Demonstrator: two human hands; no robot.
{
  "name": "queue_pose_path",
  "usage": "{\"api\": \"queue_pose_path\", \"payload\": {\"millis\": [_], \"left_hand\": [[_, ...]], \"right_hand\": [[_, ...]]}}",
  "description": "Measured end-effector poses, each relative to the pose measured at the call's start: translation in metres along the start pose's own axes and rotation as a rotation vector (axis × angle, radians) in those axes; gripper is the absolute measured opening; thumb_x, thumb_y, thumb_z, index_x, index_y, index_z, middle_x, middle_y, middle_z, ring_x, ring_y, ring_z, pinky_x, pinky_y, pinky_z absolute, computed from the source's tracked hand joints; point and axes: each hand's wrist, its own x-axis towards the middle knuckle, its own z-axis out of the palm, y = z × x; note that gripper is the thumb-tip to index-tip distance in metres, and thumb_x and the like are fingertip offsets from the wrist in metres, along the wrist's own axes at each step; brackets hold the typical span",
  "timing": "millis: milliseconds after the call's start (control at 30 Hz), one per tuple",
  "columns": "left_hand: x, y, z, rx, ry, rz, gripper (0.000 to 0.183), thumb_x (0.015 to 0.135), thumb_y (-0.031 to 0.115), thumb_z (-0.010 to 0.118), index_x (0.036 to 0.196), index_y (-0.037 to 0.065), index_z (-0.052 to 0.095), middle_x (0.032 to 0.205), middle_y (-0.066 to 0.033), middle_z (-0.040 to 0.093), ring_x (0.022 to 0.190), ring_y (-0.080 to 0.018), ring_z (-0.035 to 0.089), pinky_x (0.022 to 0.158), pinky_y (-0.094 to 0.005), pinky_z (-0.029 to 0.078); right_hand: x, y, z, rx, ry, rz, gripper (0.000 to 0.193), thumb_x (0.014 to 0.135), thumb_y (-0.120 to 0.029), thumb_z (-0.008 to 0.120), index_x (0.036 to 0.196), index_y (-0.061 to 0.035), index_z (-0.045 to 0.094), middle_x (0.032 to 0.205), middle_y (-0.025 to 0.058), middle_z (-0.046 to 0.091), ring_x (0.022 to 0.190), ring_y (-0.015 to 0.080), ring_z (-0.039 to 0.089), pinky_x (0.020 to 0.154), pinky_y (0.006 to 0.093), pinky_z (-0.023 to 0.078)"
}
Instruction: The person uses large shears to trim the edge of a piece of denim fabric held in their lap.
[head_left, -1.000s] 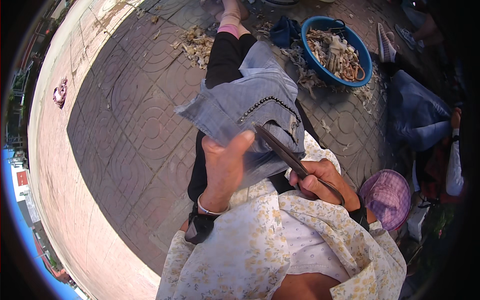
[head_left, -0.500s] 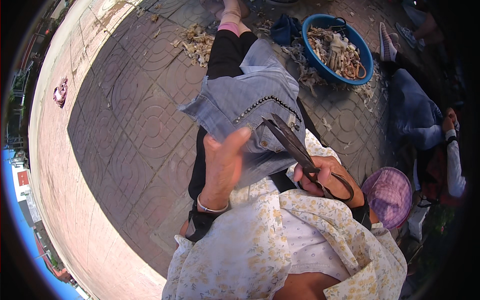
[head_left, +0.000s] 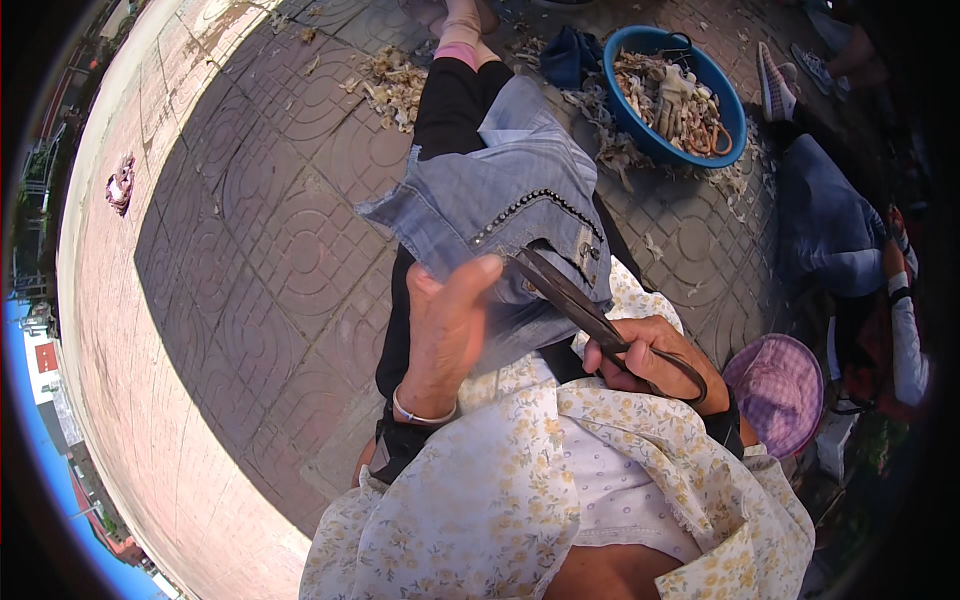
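My right hand (head_left: 650, 358) grips a pair of dark metal scissors (head_left: 572, 300) by the handle loops. The blades point up and left, almost together, with their tips close to my left thumb. My left hand (head_left: 447, 325) is closed in a pinch, thumb on top. Whatever it holds, if anything, is too small or hidden to make out. Beneath both hands a piece of faded blue denim (head_left: 500, 195) with a frayed edge and a curved row of dark studs lies across my legs.
A blue basin (head_left: 735, 140) of pale scraps, with a glove among them, stands ahead to the right. More scraps (head_left: 392, 85) litter the paving by my feet. At right are a pink checked hat (head_left: 775, 392) and another person's denim-covered legs (head_left: 830, 220).
The scissor blades have come together, and their tips have moved slightly left and down toward my left thumb. My left hand is nearly still. The other person's hand at right has shifted.
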Motion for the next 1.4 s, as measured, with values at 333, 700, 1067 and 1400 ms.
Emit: {"api": "queue_pose_path", "payload": {"millis": [333, 700, 1067, 1400], "left_hand": [[0.003, 0.004, -0.001, -0.093, 0.024, -0.082, 0.024, 0.075, -0.004, 0.060, 0.097, 0.004, 0.058, 0.091, -0.0034, 0.061, 0.087, -0.0145, 0.059, 0.082, -0.0300, 0.045], [0.002, 0.006, 0.001, -0.135, -0.010, -0.100, 0.030, 0.074, -0.004, 0.058, 0.104, 0.001, 0.057, 0.098, -0.0058, 0.061, 0.092, -0.0175, 0.059, 0.087, -0.0323, 0.044], [0.004, -0.003, -0.008, -0.097, -0.021, -0.060, 0.039, 0.073, 0.000, 0.054, 0.112, -0.003, 0.053, 0.108, -0.0126, 0.060, 0.102, -0.0258, 0.058, 0.094, -0.0414, 0.044], [0.000, 0.000, -0.004, -0.161, -0.034, -0.087, 0.036, 0.074, -0.003, 0.056, 0.110, 0.000, 0.054, 0.104, -0.0087, 0.061, 0.098, -0.0207, 0.058, 0.092, -0.0364, 0.042]], "right_hand": [[-0.002, -0.001, 0.002, 0.038, 0.005, 0.024, 0.051, 0.090, -0.052, 0.046, 0.095, -0.0025, 0.056, 0.059, -0.0049, 0.040, 0.053, 0.0028, 0.035, 0.047, 0.0193, 0.023], [-0.004, -0.002, 0.003, 0.020, 0.006, 0.040, 0.051, 0.089, -0.053, 0.046, 0.093, -0.0035, 0.056, 0.059, -0.0062, 0.038, 0.053, 0.0026, 0.033, 0.048, 0.0190, 0.023], [-0.002, 0.003, 0.001, 0.002, 0.002, 0.013, 0.052, 0.091, -0.052, 0.044, 0.092, -0.0023, 0.057, 0.057, -0.0048, 0.039, 0.052, 0.0035, 0.035, 0.047, 0.0201, 0.024], [0.002, 0.008, 0.004, 0.028, 0.000, -0.030, 0.048, 0.092, -0.049, 0.046, 0.092, -0.0019, 0.057, 0.057, -0.0049, 0.041, 0.051, 0.0030, 0.036, 0.046, 0.0198, 0.025]]}}
